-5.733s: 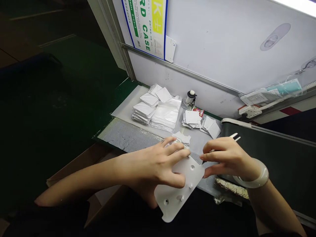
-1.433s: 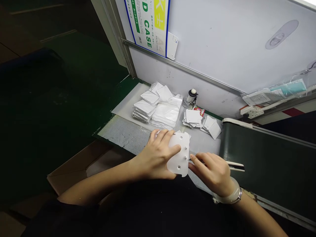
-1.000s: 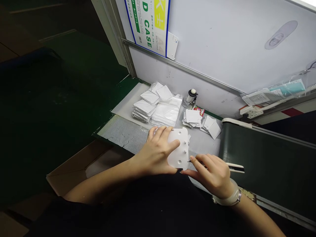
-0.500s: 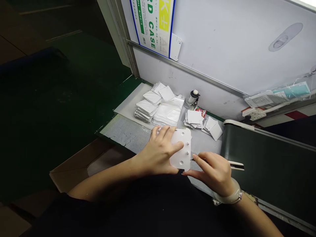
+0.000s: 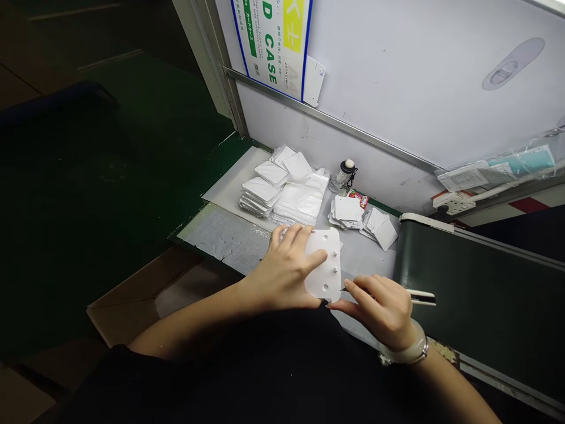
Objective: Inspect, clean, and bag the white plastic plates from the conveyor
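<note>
My left hand point(image 5: 289, 268) is closed around a white plastic plate point(image 5: 320, 274) with rounded corners, its thumb lying across the face. Two small pegs stand near the plate's right edge, and round dimples show near its corners. In my right hand point(image 5: 382, 306) is a slim utility knife point(image 5: 422, 297) with a white and black handle. Its thin dark tip meets or nearly meets the lower right edge of the plate; I cannot tell whether it touches. The right thumb reaches to the plate's bottom corner.
Behind my hands lie bagged white plates point(image 5: 260, 191), a stack of clear plastic bags point(image 5: 302, 200) and loose white plates point(image 5: 346, 209). A clear bottle point(image 5: 342, 176) stands against the partition. To the right runs a dark conveyor belt point(image 5: 481, 294); a cardboard box point(image 5: 128, 294) sits lower left.
The right hand and knife have shifted very slightly down along the plate's edge. My left hand keeps its hold, with the plate tilted a touch differently.
</note>
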### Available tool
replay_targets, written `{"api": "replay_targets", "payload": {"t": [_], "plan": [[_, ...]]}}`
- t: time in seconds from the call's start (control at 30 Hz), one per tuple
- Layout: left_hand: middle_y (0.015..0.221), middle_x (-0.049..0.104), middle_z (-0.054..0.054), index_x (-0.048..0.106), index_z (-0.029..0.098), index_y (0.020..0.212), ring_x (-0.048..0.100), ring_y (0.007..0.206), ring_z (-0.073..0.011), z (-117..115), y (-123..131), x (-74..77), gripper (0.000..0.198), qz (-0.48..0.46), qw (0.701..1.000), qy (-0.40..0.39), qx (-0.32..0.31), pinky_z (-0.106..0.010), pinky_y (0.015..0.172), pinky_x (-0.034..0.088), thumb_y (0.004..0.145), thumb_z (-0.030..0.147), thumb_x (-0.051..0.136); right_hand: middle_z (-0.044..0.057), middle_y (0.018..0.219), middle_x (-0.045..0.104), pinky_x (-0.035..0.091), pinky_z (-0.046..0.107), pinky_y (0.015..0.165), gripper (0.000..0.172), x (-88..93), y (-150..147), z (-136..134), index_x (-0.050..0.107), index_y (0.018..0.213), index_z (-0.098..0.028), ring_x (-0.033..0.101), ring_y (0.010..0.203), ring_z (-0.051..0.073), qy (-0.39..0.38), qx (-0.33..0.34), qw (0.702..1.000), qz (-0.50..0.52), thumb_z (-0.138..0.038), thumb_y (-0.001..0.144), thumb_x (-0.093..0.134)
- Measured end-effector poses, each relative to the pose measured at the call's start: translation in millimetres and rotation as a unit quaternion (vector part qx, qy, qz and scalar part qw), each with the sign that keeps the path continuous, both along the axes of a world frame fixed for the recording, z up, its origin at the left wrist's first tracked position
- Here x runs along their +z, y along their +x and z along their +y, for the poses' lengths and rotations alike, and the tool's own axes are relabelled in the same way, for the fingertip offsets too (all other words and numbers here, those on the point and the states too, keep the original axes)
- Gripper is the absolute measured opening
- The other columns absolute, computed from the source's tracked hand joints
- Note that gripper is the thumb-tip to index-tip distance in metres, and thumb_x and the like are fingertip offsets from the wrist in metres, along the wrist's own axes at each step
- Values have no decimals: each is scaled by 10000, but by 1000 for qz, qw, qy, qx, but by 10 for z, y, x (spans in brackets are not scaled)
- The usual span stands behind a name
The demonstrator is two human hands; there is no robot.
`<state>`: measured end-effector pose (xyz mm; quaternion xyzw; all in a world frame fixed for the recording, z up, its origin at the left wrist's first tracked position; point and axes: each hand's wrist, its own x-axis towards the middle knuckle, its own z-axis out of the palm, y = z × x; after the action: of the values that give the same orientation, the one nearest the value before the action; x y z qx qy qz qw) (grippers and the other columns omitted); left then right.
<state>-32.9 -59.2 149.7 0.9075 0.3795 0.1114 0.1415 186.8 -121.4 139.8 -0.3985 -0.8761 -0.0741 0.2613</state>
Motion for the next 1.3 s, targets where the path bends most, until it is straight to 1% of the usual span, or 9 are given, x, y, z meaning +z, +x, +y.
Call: {"api": "replay_targets", "payload": {"t": [0.2,0.37,0.6,0.9,1.03,1.2,1.3], "plan": [[1257,434,-211,602,181,963,400,1156,-373,8,10,-23,522,-6,1000,-19,15,-542,958,280,586,534,684,51,693,650,359,266,526,297,-26,15,-9,639,920,-122,505,562,122,5,-4,1000,-2,-316,735,767],[1242,439,-198,601,186,953,403,1138,-359,6,20,-53,510,-14,999,-25,27,-530,950,283,581,524,688,45,680,653,360,267,536,279,-45,12,-1,646,909,-128,504,555,118,8,-11,1000,0,-316,740,764],[1254,432,-200,600,190,974,390,1148,-371,5,32,-105,525,-11,999,-25,34,-532,942,282,579,526,688,49,689,659,362,270,542,264,-94,15,10,657,874,-121,512,554,117,-2,-15,1000,1,-325,742,759],[1246,445,-188,599,200,990,397,1141,-370,8,45,-116,529,-6,999,-24,41,-531,941,286,580,519,701,38,667,658,375,259,550,219,-120,9,13,669,848,-134,531,553,109,-1,-19,1000,4,-340,790,714],[1269,436,-189,595,207,1006,387,1152,-379,3,61,-144,550,-12,998,-20,56,-540,947,280,571,522,714,32,668,660,378,263,554,166,-134,13,3,667,864,-147,536,561,113,4,-25,1000,-5,-298,806,705],[1248,444,-182,599,208,1008,389,1145,-373,-13,83,-171,533,-18,996,-20,80,-524,934,292,596,532,697,49,688,670,375,269,567,210,-172,20,-6,664,896,-125,542,574,122,23,-34,999,-19,-278,773,739],[1243,440,-182,604,203,998,387,1142,-367,-22,98,-184,515,-21,995,-16,95,-506,924,301,594,504,705,54,692,673,373,269,575,209,-181,17,-2,661,907,-117,551,585,126,32,-36,998,-28,-260,775,737]]}}
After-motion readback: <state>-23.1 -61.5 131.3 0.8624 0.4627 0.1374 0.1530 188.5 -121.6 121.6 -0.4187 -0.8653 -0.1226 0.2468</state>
